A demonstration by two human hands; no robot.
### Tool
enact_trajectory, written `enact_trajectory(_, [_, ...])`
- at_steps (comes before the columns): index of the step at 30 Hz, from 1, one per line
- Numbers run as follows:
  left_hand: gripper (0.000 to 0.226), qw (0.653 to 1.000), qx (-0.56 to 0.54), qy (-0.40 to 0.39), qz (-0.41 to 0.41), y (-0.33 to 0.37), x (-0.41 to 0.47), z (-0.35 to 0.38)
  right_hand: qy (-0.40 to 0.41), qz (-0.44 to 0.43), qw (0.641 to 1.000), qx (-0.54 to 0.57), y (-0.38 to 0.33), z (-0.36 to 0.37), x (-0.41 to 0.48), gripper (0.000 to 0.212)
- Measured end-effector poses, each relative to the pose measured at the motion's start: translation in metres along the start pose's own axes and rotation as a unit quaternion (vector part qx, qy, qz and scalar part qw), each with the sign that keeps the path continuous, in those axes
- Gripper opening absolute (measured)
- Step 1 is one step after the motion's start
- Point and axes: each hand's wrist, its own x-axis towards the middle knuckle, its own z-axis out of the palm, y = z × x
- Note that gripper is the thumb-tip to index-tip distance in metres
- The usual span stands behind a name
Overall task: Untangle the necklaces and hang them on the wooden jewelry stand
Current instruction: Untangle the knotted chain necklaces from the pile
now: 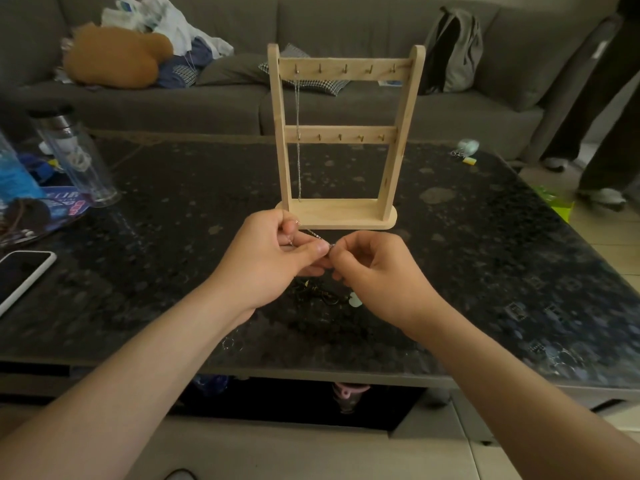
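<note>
My left hand (pixel 270 252) and right hand (pixel 379 271) each pinch a thin silver chain (pixel 316 234), held just above the worktop (pixel 485 254) over a dark tangle (pixel 320 294). I judge I'm mid-untangling. 1 hanging chain (pixel 298 140) is on the wooden stand (pixel 403 133) just beyond. The next move calls for freeing this chain, then looping it over a bare hook (pixel 345 68).

A phone (pixel 20 275) and clear bottle (pixel 78 161) sit left on the dark table (pixel 485 254).
</note>
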Motion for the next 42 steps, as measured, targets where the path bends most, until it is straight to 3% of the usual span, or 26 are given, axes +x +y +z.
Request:
enact_trajectory(9, [0.026, 0.999, 0.007, -0.041, -0.014, -0.003, 0.003, 0.0, -0.042, 0.023, 0.999, 0.013, 0.004, 0.001, 0.002, 0.019])
enact_trajectory(12, [0.019, 0.995, 0.075, -0.064, -0.01, -0.005, 0.006, 0.0, -0.074, 0.037, 0.996, 0.023, 0.004, 0.001, 0.004, 0.021])
enact_trajectory(17, [0.011, 0.968, 0.231, -0.102, 0.003, 0.002, 0.003, -0.006, -0.115, 0.042, 0.991, -0.055, -0.002, -0.004, 0.004, 0.022])
enact_trajectory(23, [0.019, 0.992, 0.095, -0.073, -0.031, 0.008, 0.004, -0.004, -0.128, 0.01, 0.989, -0.073, -0.013, -0.006, 0.002, 0.019])
enact_trajectory(27, [0.022, 0.99, -0.056, -0.107, -0.067, 0.008, 0.008, -0.008, -0.092, -0.001, 0.995, -0.044, -0.016, -0.008, 0.004, 0.022])
enact_trajectory(32, [0.019, 0.993, 0.111, 0.037, -0.003, 0.001, 0.007, 0.001, -0.099, 0.03, 0.992, 0.068, -0.01, -0.004, 0.004, 0.027])
enact_trajectory(37, [0.016, 0.949, 0.271, 0.098, 0.131, -0.007, 0.0, 0.011, -0.126, 0.063, 0.979, 0.149, -0.004, -0.004, 0.006, 0.029])
enact_trajectory(40, [0.01, 0.935, 0.305, 0.117, 0.138, -0.008, 0.0, 0.012, -0.149, 0.088, 0.969, 0.176, -0.004, -0.006, 0.007, 0.021])
enact_trajectory(42, [0.008, 0.962, 0.226, 0.117, 0.095, -0.005, 0.001, 0.012, -0.141, 0.087, 0.975, 0.147, -0.004, -0.005, 0.007, 0.023])
